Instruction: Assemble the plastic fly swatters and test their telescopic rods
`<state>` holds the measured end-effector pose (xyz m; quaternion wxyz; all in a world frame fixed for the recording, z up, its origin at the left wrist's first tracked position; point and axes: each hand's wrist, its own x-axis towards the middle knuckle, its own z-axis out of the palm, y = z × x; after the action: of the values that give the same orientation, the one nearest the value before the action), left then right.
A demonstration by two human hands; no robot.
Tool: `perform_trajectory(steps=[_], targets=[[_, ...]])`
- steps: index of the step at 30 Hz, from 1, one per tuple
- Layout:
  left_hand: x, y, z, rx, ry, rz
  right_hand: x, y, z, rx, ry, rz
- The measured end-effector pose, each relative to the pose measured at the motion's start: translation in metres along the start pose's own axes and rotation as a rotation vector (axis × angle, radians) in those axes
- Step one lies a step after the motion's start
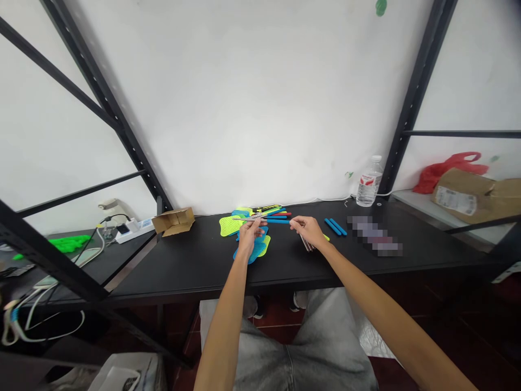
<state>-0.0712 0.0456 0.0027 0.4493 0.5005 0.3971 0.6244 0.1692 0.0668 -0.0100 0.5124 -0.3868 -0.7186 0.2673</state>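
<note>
Gray trousers (301, 353) sit nearest, below the black tabletop (179, 271). Over it, the left hand (250, 233) pinches a thin metal rod (240, 219); the right hand (308, 229) is closed on a blue tube (278, 221) — more rods (307, 245) show under its palm. Mesh pieces (229, 226) lie around the left hand — two loose tubes (336, 226) beyond the right.
</note>
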Motion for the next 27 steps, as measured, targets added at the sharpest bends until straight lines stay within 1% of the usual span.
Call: perform_trajectory(steps=[4, 9, 16, 22, 27], targets=[[-0.001, 0.001, 0.000, 0.019, -0.025, 0.014, -0.001, -0.004, -0.001, -0.016, -0.025, -0.002], [-0.003, 0.002, 0.001, 0.034, -0.024, 0.039, -0.003, -0.009, -0.001, -0.015, -0.038, -0.015], [-0.004, 0.004, 0.004, 0.068, -0.066, 0.053, -0.006, -0.009, 0.000, -0.027, -0.073, 0.002], [-0.007, 0.007, 0.006, 0.066, -0.075, 0.052, -0.007, -0.015, 0.000, -0.103, -0.070, -0.044], [-0.007, 0.007, 0.006, 0.061, -0.091, 0.052, -0.008, -0.018, 0.000, -0.091, -0.076, -0.010]])
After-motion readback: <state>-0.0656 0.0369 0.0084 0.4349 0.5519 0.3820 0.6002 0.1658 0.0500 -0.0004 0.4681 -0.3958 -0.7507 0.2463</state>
